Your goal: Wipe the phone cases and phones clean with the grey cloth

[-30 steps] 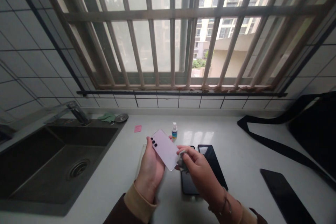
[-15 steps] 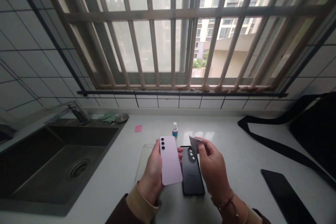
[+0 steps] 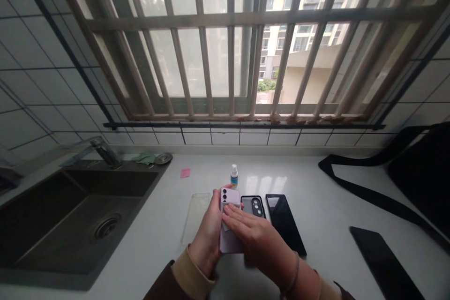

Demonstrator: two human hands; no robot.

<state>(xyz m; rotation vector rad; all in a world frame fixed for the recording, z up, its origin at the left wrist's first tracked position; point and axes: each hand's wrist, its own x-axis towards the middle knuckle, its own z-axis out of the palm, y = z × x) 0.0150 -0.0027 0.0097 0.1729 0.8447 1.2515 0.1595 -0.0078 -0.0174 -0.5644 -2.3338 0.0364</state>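
My left hand (image 3: 207, 227) is closed around a lilac smartphone (image 3: 232, 246), its back with several camera lenses turned up. With fingers laid across that back, my right hand (image 3: 255, 229) presses a small grey cleaning cloth (image 3: 226, 226) on it, just below the lenses. Most of the cloth is hidden under the fingers. Behind my hands lies a black phone case (image 3: 248, 205), partly covered by the right hand. A clear phone case (image 3: 193, 215) rests left of my left hand. Beyond the phone stands a small spray bottle (image 3: 234, 177) with a white top.
A black phone (image 3: 285, 220) lies right of the case. Farther right are a dark flat slab (image 3: 381, 258) and a black strap (image 3: 365, 197) running to a black bag (image 3: 422, 173). A pink note (image 3: 185, 173) lies at left, near the sink (image 3: 80, 272) and faucet (image 3: 105, 152).
My right hand has moved left and down, bringing the cloth onto the phone's back. The phone has shifted slightly right and down. The black phone, hidden before behind my right hand, now shows.
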